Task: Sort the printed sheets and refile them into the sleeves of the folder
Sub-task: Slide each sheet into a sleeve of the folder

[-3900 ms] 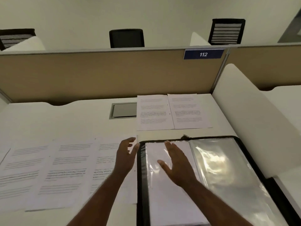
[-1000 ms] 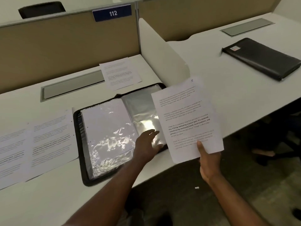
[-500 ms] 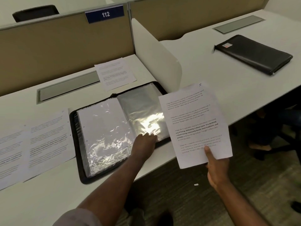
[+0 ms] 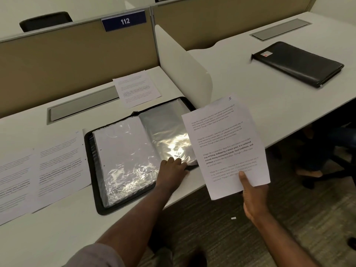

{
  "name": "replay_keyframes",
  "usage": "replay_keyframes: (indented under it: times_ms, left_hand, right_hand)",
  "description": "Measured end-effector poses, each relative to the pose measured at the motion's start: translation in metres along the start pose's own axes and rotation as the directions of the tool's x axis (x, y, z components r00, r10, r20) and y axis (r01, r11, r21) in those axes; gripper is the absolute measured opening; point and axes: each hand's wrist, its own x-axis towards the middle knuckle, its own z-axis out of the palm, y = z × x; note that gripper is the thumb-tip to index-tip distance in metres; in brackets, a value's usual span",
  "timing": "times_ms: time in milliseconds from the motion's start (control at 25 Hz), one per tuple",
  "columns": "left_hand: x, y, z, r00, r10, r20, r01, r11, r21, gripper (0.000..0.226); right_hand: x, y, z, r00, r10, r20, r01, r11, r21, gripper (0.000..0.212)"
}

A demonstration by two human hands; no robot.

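Open folder (image 4: 100, 189) lies flat on the desk (image 4: 57, 234), its plastic sleeves (image 4: 163, 132) up and glaring under the light. All places below are relative to the folder.

Left hand (image 4: 171, 174) rests on the near right corner, on the lower edge of the right-hand sleeve; fingers look bent at the sleeve edge, but whether they pinch it or just press I cannot tell.

Right hand (image 4: 252, 195) is off the desk edge, right of the folder, gripping a printed sheet (image 4: 227, 143) at its bottom edge, thumb on the front. Sheet is held up and tilted, its left edge overlapping the folder's right side in view; a handwritten "5" sits at its top right corner.

More sheets: one (image 4: 136, 89) just behind the folder, by the grey hatch (image 4: 82, 108); a row (image 4: 38, 170) to the left, the nearest touching or tucked at the folder's left edge.

A white divider (image 4: 183, 64) stands behind right. Past it, well to the right on the next desk, lies a closed black folder (image 4: 300, 62). A "112" sign (image 4: 124, 21) hangs on the partition behind.
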Motion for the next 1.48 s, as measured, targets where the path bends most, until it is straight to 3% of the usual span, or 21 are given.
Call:
replay_keyframes:
  times_ms: [160, 240, 320, 440, 520, 720, 880, 1120, 1280, 1480]
  left_hand:
    - [0.003, -0.008, 0.006, 0.993, 0.102, -0.066, -0.104, 0.994, -0.031, 0.008]
    - [0.004, -0.013, 0.009, 0.992, -0.028, -0.123, -0.001, 0.974, -0.226, 0.013]
    - [0.005, -0.015, 0.004, 0.959, -0.262, -0.11, 0.171, 0.842, -0.512, 0.013]
    - [0.011, -0.021, -0.011, 0.87, -0.494, -0.019, 0.267, 0.503, -0.822, 0.01]
    - [0.019, -0.025, -0.024, 0.839, -0.542, 0.044, 0.274, 0.353, -0.894, 0.014]
    - [0.033, -0.032, -0.041, 0.852, -0.508, 0.127, 0.245, 0.171, -0.954, 0.009]
    - [0.048, -0.04, -0.05, 0.902, -0.424, 0.086, 0.228, 0.297, -0.927, 0.006]
    - [0.083, -0.04, -0.064, 0.956, -0.29, -0.046, 0.143, 0.596, -0.79, 0.018]
    - [0.105, -0.037, -0.074, 0.98, -0.139, -0.142, -0.011, 0.674, -0.738, 0.013]
    - [0.12, -0.03, -0.076, 0.988, 0.073, -0.137, -0.143, 0.765, -0.627, 0.024]
  right_hand:
    - [-0.002, 0.001, 0.002, 1.0, -0.012, -0.017, 0.012, 1.0, 0.007, 0.042]
    - [-0.004, 0.002, 0.001, 1.0, -0.023, -0.016, 0.023, 1.0, 0.01, 0.042]
    - [-0.007, 0.004, -0.001, 0.999, -0.033, -0.011, 0.033, 0.999, 0.016, 0.044]
    - [-0.01, 0.005, -0.003, 0.999, -0.046, 0.001, 0.046, 0.999, 0.021, 0.048]
    - [-0.011, 0.005, -0.004, 0.998, -0.055, 0.0, 0.055, 0.998, 0.025, 0.05]
    - [-0.014, 0.004, -0.011, 0.996, -0.086, -0.018, 0.087, 0.995, 0.056, 0.055]
    - [-0.019, 0.01, -0.023, 0.995, -0.08, -0.055, 0.083, 0.995, 0.056, 0.053]
    - [-0.043, 0.03, -0.041, 0.993, -0.018, -0.118, 0.029, 0.995, 0.091, 0.059]
    - [-0.061, 0.042, -0.042, 0.988, -0.03, -0.151, 0.04, 0.998, 0.058, 0.05]
    - [-0.082, 0.043, -0.038, 0.98, -0.063, -0.187, 0.072, 0.997, 0.042, 0.046]
